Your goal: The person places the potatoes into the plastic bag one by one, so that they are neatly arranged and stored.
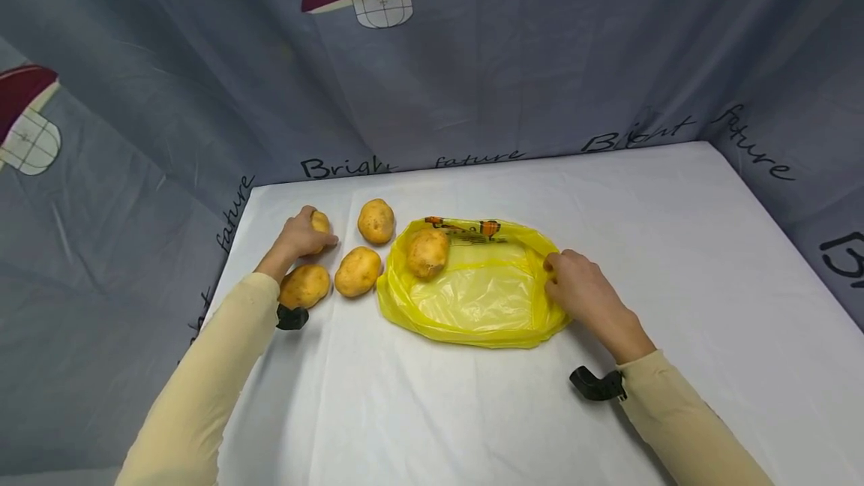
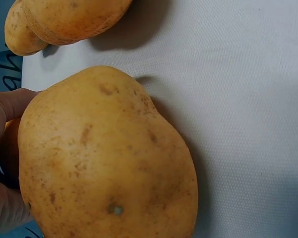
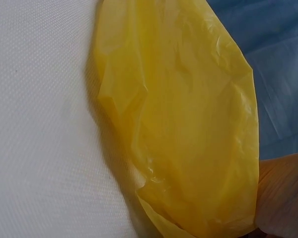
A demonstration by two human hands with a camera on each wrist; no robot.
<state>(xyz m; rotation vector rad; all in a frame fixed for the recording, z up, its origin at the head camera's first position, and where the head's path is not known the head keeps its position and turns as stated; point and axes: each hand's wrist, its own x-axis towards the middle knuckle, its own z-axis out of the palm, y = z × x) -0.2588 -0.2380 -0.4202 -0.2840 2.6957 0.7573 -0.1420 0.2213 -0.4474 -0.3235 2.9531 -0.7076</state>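
Left grip (image 1: 300, 235) curled round far-left potato (image 1: 320, 223), clamped by fingers and thumb; whether lifted off desk (image 1: 432, 411), cannot tell. Yellow bag (image 1: 482, 295) laid mouth-up; right rim pinched by right grip (image 1: 586, 287), apparently so opening is held spread and bag steadied. Bagged potato (image 1: 427, 253) rested at left end, that side probably weighed down by it. Upper potato (image 1: 376, 221), middle potato (image 1: 358, 271), near-left potato (image 1: 304, 286) placed left of bag, presumably for easy left-side reach.
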